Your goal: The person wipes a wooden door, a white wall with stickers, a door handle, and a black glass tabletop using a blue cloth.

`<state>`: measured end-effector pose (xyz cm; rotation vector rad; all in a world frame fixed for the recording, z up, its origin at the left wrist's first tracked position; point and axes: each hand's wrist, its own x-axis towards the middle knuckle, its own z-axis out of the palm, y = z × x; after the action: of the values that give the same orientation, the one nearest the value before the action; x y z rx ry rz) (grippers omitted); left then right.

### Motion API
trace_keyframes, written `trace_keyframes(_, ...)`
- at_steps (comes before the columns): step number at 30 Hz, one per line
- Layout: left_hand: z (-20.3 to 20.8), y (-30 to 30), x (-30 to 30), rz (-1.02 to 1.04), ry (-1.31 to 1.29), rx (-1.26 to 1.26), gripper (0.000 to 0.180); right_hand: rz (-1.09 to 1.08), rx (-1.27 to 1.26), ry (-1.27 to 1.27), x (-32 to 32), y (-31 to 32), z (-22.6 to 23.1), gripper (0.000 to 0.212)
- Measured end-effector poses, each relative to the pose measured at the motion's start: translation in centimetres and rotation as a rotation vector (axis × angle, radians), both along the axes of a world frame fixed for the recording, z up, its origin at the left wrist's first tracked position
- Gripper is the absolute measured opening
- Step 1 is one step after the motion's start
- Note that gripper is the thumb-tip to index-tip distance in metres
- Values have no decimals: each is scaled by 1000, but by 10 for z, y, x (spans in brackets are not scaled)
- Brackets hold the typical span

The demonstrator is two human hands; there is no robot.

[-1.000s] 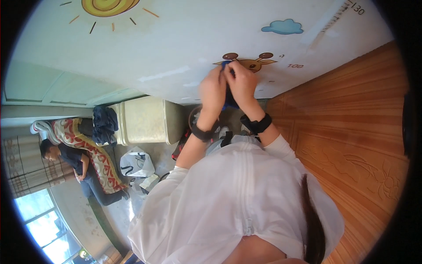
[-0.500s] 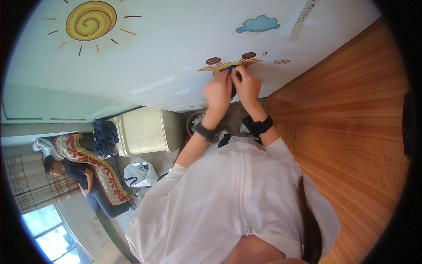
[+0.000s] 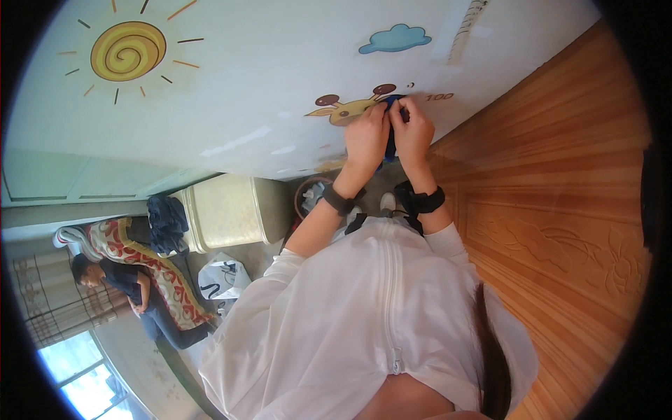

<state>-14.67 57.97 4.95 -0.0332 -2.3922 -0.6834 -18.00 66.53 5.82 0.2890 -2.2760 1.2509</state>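
Note:
A dark blue, soft-looking piece of cloth [image 3: 390, 143] hangs between my hands in front of the wall; its exact kind is hard to make out. My left hand [image 3: 365, 140] pinches it near the top with closed fingers. Close beside it, my right hand [image 3: 414, 131] is closed on the cloth's upper right part. Both hands are raised side by side, their fingertips almost touching. Behind them a giraffe decal [image 3: 343, 112] shows on the white wall, partly covered by my fingers. Black bands circle both wrists.
A wooden carved panel [image 3: 546, 189] runs along the right. At left stand a cream-coloured chest [image 3: 224, 210] with dark clothing [image 3: 166, 222] at its end, a white bag [image 3: 224, 276], and a person [image 3: 136, 294] on a patterned sofa. A bin [image 3: 309, 196] sits below my left forearm.
Both hands have shifted slightly right across the wall with the blue cloth, uncovering more of the giraffe's face. More of the cloth now shows between them. The view has turned a little.

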Motion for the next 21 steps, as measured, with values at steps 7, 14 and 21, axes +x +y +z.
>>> trace_keyframes(7, 2, -8, 10, 97, -83, 165, 16, 65, 2, -53, 6, -14, -7, 10)
trace_keyframes(14, 9, 1, 0, 40, -9, 66, 13, 10, -46, -51, -1, 1, -2, 10)
trace_keyframes(21, -7, -9, 10, 51, -66, 196, 12, 66, -67, -109, 9, -13, -11, 12)
